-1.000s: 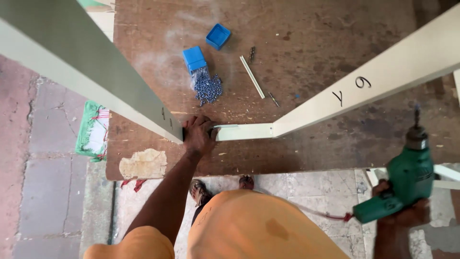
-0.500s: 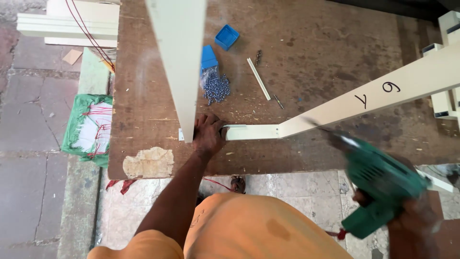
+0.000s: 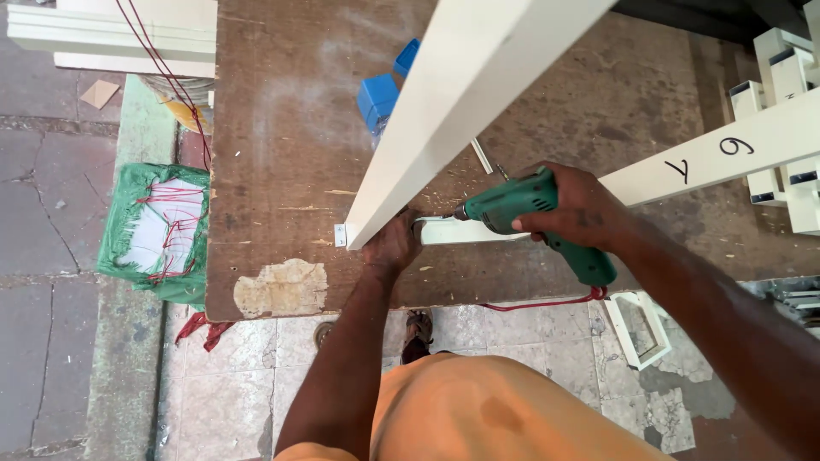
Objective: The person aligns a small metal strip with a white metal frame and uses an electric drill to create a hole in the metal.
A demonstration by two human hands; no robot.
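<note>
My left hand (image 3: pixel 391 246) presses on the corner where two cream-painted wooden bars meet on a worn brown board (image 3: pixel 273 154). One bar (image 3: pixel 461 102) rises toward the camera, the other bar (image 3: pixel 709 158) runs off to the right with marks written on it. My right hand (image 3: pixel 576 209) grips a green electric drill (image 3: pixel 530 209), its tip pointing left at the joint beside my left hand. A red cord (image 3: pixel 534 303) trails from the drill.
Two small blue boxes (image 3: pixel 380 94) sit on the board behind the upright bar. A green woven bag (image 3: pixel 158 226) lies on the floor at left, cream planks (image 3: pixel 120 30) at top left, white frame parts (image 3: pixel 781 94) at right. Tiled floor lies below.
My right hand has brought the drill from the lower right up to the joint. The view has shifted, and the upright bar now crosses the middle. My left hand stays at the corner.
</note>
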